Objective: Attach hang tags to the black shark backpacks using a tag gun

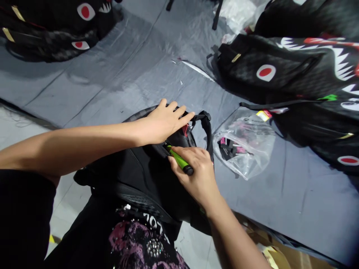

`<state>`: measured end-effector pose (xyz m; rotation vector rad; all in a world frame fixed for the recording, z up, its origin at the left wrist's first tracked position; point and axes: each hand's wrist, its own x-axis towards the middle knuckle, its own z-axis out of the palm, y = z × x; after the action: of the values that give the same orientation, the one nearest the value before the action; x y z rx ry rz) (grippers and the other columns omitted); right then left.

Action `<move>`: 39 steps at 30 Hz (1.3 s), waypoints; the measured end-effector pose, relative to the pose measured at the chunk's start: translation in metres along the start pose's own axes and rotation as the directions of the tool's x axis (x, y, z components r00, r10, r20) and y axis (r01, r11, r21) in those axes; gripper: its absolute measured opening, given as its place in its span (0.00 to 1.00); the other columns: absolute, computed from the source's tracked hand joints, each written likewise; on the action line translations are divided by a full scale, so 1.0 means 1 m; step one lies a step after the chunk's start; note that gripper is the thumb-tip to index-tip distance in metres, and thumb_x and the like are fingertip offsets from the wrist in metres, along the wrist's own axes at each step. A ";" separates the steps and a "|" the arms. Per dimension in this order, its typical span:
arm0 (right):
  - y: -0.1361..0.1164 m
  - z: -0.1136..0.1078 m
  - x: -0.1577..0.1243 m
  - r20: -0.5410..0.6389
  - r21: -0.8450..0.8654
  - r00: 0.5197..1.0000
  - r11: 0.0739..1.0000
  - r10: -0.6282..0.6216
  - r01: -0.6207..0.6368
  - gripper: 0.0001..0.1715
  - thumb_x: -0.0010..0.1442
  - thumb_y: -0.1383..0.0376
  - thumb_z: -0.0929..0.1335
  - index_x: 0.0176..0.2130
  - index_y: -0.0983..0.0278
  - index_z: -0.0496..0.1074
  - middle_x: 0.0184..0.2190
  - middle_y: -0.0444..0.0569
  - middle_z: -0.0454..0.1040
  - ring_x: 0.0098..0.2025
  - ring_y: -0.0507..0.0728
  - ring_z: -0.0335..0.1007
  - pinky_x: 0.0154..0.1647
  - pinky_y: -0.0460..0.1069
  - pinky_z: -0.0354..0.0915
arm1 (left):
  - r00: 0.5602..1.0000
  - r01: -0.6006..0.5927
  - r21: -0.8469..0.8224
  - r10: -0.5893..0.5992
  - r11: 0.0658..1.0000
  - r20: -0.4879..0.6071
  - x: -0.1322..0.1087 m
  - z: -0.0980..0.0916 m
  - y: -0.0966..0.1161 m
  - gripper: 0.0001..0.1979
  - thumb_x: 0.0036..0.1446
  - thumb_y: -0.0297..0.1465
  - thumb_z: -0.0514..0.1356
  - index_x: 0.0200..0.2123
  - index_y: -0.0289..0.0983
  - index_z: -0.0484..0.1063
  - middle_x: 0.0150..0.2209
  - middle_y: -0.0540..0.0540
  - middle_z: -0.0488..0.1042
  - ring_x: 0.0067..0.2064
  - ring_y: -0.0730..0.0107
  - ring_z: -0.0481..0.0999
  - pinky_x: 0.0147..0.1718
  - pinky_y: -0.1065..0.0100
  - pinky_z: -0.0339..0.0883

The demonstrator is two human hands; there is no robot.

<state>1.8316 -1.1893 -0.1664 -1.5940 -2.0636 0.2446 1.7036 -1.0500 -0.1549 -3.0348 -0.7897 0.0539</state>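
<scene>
A black backpack [134, 168] lies at the table edge, close against my body. My left hand [165, 121] is laid on its upper part, palm down with the fingers spread. My right hand [198, 170] grips a green-handled tool [181, 160] with a black butt end. The tool's front end points into a fold of the backpack beside my left wrist, and its tip is hidden there, so its exact kind does not show. Near my left fingertips are a small red tag [185, 130] and the backpack's black strap loop [206, 127].
Right of the backpack, a clear plastic bag [258, 149] holds small black and pink pieces. Black backpacks with red-and-white eyes [238, 74] lie at the right, and more backpacks [56, 41] at the upper left. Grey sheeting [134, 74] covers the table. Crumpled clear plastic [235, 15] lies at the back.
</scene>
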 end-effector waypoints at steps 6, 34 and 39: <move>-0.016 0.013 -0.002 -0.127 -0.054 0.985 0.990 0.120 -0.127 0.07 0.62 0.64 0.67 0.42 0.62 0.74 0.36 0.48 0.79 0.38 0.59 0.74 0.51 0.58 0.59 | 1.000 0.013 -0.015 -0.014 1.000 -0.023 -0.002 -0.001 0.001 0.41 0.58 0.38 0.59 0.69 0.39 0.43 0.67 0.37 0.53 0.62 0.42 0.56 0.57 0.49 0.52; -0.031 0.020 -0.004 -0.187 -0.061 0.956 0.968 0.227 -0.242 0.09 0.62 0.63 0.67 0.42 0.61 0.74 0.38 0.50 0.79 0.39 0.60 0.74 0.50 0.60 0.61 | 0.997 0.027 -0.035 -0.029 0.999 -0.071 -0.003 0.004 -0.001 0.37 0.58 0.35 0.58 0.68 0.39 0.49 0.67 0.38 0.56 0.61 0.47 0.59 0.56 0.52 0.52; -0.031 0.020 -0.004 -0.181 -0.042 0.953 0.966 0.244 -0.256 0.09 0.62 0.63 0.67 0.42 0.63 0.75 0.37 0.50 0.79 0.39 0.60 0.74 0.49 0.60 0.61 | 0.997 0.026 -0.038 -0.028 0.999 -0.072 -0.004 0.003 -0.001 0.35 0.57 0.31 0.58 0.66 0.37 0.52 0.66 0.38 0.56 0.61 0.47 0.60 0.55 0.53 0.53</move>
<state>1.7960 -1.1988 -0.1712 -1.8488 -1.7536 0.1217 1.6997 -1.0505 -0.1577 -3.0397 -0.8351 -0.0705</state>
